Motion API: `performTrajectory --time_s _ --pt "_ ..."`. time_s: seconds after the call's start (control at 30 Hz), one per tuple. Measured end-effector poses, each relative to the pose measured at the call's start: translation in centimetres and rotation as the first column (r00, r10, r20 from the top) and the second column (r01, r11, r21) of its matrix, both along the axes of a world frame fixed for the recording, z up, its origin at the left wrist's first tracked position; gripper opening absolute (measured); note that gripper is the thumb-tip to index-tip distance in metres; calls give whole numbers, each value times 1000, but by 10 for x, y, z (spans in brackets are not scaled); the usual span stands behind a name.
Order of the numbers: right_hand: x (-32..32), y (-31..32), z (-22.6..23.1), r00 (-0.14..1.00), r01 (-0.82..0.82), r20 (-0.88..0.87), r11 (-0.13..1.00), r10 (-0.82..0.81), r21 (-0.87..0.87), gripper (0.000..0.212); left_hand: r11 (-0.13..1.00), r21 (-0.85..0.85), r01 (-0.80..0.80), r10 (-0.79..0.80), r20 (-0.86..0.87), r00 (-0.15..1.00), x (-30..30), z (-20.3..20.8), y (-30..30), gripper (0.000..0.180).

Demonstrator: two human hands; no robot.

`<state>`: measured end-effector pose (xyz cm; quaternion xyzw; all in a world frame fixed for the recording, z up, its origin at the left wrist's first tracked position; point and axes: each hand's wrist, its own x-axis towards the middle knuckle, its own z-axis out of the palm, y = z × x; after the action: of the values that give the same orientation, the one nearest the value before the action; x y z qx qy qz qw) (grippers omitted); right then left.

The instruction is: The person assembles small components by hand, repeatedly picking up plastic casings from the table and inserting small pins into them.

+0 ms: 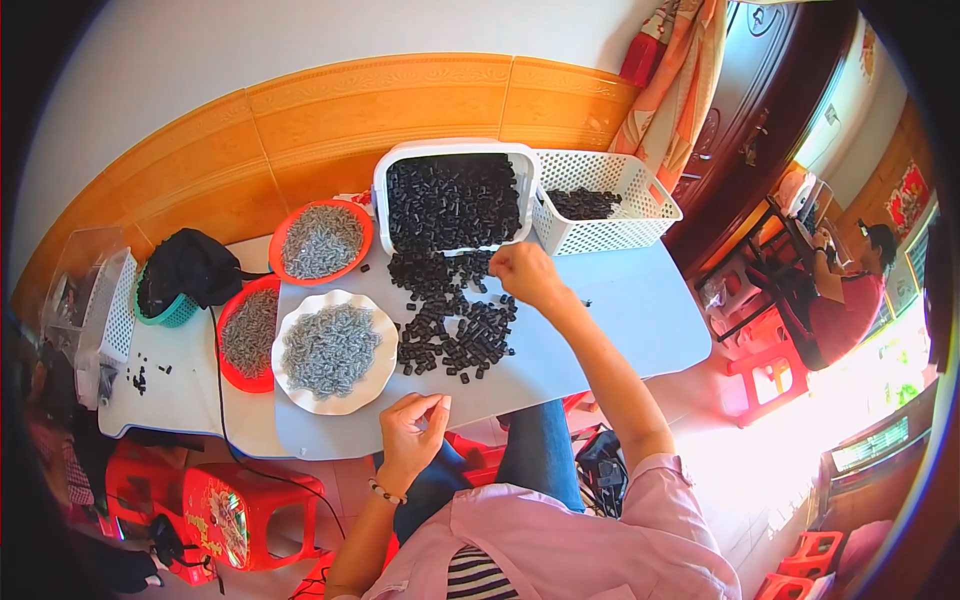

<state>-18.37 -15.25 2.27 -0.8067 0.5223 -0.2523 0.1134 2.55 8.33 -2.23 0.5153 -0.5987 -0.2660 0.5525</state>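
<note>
My right hand (527, 274) is closed in a pinch at the right edge of a heap of small black plastic parts (470, 335). Whatever its fingertips hold is too small to make out. Close to the table's front edge, my left hand (414, 432) has its thumb and fingers pressed together, and any piece between them is hidden. Beside it stands a white scalloped plate (288, 392) full of small silvery metal pieces (332, 350). Behind the heap, a white tub (382, 200) is filled with more black parts (455, 195).
A white perforated basket (605, 235) with some black parts adjoins the tub. Two red bowls (365, 240) of metal pieces stand left, near a green basket (165, 315) under black cloth (190, 265). A cable (222, 400) hangs over the front edge. Another person (845, 310) sits far right.
</note>
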Motion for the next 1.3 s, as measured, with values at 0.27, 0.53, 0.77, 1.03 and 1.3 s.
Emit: performTrajectory --time_s 0.27,0.53,0.77,1.03,1.3 --pt "24 10 -19 991 76 -117 990 -62 118 14 1000 0 -7 7 26 1000 0 5 1 8" --pt "19 32 -7 999 40 0 993 -41 110 19 1000 9 1 -2 59 998 1 7 1 11" --pt "43 121 52 844 -509 477 643 244 572 48 990 4 -140 140 -70 988 5 24 12 19" --pt "47 146 43 778 -627 558 421 289 656 45 985 -171 -4 24 116 993 9 32 25 27" --pt "58 142 36 798 -601 548 419 253 681 27 989 -115 -90 94 24 995 13 23 35 27"
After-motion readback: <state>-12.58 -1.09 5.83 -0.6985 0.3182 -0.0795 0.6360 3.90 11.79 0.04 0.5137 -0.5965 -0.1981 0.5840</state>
